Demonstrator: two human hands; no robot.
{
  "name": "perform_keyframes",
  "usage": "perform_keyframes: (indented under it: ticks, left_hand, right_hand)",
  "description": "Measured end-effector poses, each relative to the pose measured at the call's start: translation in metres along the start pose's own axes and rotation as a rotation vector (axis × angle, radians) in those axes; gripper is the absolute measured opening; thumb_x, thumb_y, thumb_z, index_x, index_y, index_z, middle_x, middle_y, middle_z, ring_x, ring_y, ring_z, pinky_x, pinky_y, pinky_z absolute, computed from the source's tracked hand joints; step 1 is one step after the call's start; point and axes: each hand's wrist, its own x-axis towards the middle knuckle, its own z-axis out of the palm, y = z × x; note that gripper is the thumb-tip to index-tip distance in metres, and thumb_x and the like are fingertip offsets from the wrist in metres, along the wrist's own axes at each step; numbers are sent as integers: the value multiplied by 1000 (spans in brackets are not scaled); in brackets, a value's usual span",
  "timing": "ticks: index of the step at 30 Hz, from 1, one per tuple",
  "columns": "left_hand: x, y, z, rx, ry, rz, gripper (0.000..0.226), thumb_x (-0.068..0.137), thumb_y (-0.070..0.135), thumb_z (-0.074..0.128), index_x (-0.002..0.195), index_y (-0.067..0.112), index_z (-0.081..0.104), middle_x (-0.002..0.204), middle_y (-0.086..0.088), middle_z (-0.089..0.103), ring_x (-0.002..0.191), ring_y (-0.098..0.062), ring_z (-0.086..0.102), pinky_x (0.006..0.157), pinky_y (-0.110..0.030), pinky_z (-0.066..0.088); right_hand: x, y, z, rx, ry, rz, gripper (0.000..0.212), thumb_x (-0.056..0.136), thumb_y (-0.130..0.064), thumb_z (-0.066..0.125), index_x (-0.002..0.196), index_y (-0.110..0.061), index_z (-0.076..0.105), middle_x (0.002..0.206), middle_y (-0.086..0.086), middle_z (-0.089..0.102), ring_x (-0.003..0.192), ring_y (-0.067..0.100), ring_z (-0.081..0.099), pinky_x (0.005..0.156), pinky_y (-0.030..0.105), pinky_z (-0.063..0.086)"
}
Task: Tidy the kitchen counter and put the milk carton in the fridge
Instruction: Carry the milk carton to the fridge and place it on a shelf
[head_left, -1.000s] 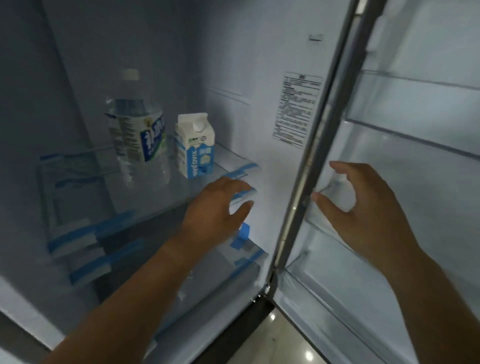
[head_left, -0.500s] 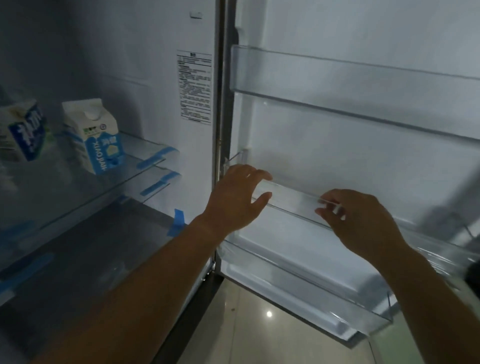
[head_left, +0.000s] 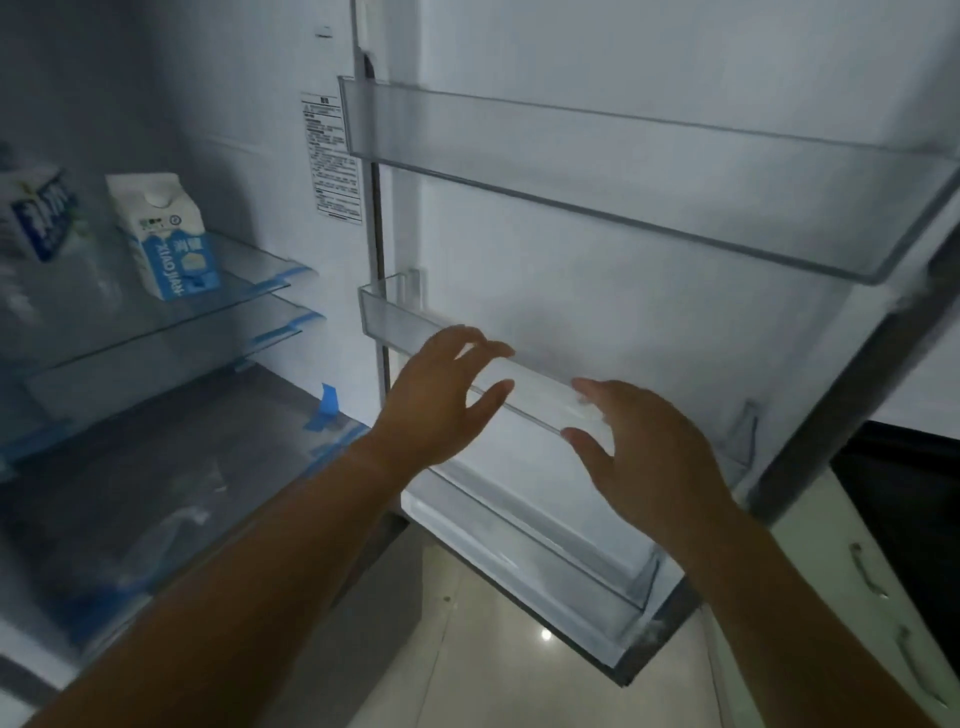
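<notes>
The white and blue milk carton (head_left: 169, 236) stands upright on a glass shelf (head_left: 244, 283) inside the open fridge, at the left. A large water bottle (head_left: 41, 218) with a blue label stands left of it, cut off by the frame edge. My left hand (head_left: 441, 397) hovers open, fingers spread, in front of the middle clear bin (head_left: 387, 319) of the open fridge door (head_left: 623, 291). My right hand (head_left: 649, 457) is open too, just right of it, fingers near the same bin's rim. Neither hand holds anything.
The door carries a clear upper bin (head_left: 623, 171) and a lower bin (head_left: 571, 577). A second glass shelf with blue tape (head_left: 291, 327) sits under the first. Pale floor tiles (head_left: 467, 649) show below. A counter and cabinet with handles (head_left: 872, 571) stand at the right.
The view has swung right from the fridge interior to the door. Both hands moved from near the glass shelf and door edge to the middle door bin. The carton stayed on its shelf.
</notes>
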Motion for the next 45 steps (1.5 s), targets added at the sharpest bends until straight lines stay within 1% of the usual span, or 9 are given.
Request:
perform_keyframes:
  ticks: [9,12,17,24,27,33,37,43,45]
  left_hand:
    - [-19,59,0,27,118,-152,57,85,56,33,118,15,57,126,-6,56,124,-20,43,104,-25,26]
    - [-29,96,6,39,68,-18,44,90,48,38,114,19,61,115,1,61,111,-5,47,97,-14,27]
    - [-45,112,17,56,36,-25,43,93,50,36,105,17,60,107,2,57,110,-15,50,99,-32,39]
    - [-71,116,-4,57,37,-127,44,92,49,31,112,19,56,123,-2,54,123,-7,38,106,-12,19]
    - [-93,114,-16,92,35,-228,52,89,58,26,129,32,46,146,5,38,135,-6,27,106,-25,21]
    - [-142,122,-50,116,95,-333,54,90,56,25,137,32,38,146,3,38,133,-7,32,108,-27,25]
    - [-182,122,-81,192,153,-398,45,95,48,30,137,33,37,132,18,37,118,14,28,94,5,16]
    - [-232,117,-128,276,220,-558,50,91,55,31,135,33,39,134,14,43,113,3,37,88,-13,32]
    - [-243,110,-142,316,237,-595,51,91,57,29,135,33,40,131,19,40,113,6,35,86,-5,27]
  right_hand:
    - [-76,66,-49,296,399,-154,40,83,-38,61,114,-14,59,112,-1,61,107,9,52,89,7,37]
    - [-95,91,-62,345,531,-139,37,83,-34,61,108,-7,59,104,-3,57,99,7,53,86,12,43]
    - [-102,114,-57,459,585,87,52,76,-42,68,114,-10,51,113,8,57,96,18,56,73,30,53]
    - [-108,108,-27,555,447,99,76,75,-40,66,136,-7,36,135,16,44,120,27,51,87,49,53]
    - [-116,94,-22,564,470,41,74,76,-33,71,134,-1,38,130,18,47,115,26,52,86,41,54]
    - [-134,50,-8,661,462,-64,63,78,-20,72,126,5,41,125,18,50,108,19,54,86,15,45]
    - [-140,8,2,743,376,-214,55,85,-20,65,129,-2,38,127,14,51,113,3,46,86,1,40]
    - [-130,-55,28,844,233,-506,64,87,-32,56,138,-5,29,140,21,41,130,26,43,94,34,51]
    - [-125,-80,38,848,202,-574,67,86,-31,58,139,-4,28,144,22,36,137,25,33,104,30,42]
